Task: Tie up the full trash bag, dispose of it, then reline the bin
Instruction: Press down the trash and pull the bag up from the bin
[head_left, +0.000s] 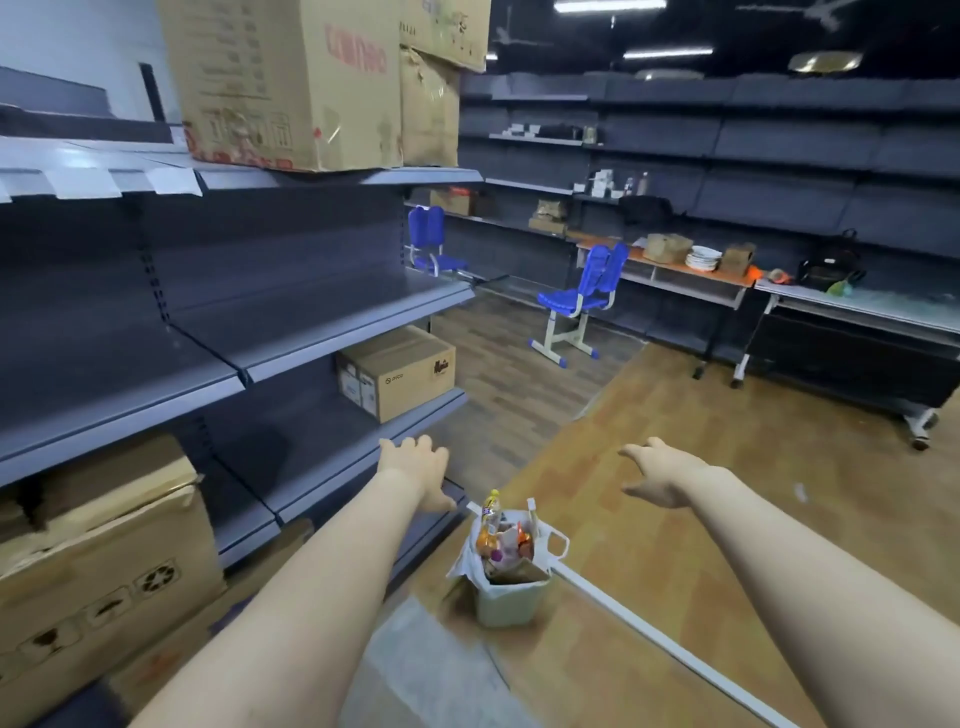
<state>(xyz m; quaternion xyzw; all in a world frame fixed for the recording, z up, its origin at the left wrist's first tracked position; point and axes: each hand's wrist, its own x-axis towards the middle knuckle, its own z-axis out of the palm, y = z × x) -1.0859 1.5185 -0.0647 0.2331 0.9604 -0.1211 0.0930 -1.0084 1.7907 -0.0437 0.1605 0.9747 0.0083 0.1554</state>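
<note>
A small pale bin (511, 597) stands on the wooden floor beside the shelving. A white trash bag (545, 540) lines it, its handles loose over the rim, and it is stuffed with colourful wrappers and brown paper. Both my arms stretch forward above the bin. My left hand (421, 470) hovers up and to the left of the bag, fingers relaxed, holding nothing. My right hand (662, 475) hovers up and to the right of it, fingers spread, also holding nothing. Neither hand touches the bag.
Grey metal shelves (322, 332) run along the left with cardboard boxes (397, 371) on them. A white strip (670, 647) lies on the floor right of the bin. Blue chairs (582, 301) and tables (675, 273) with dishes stand further back.
</note>
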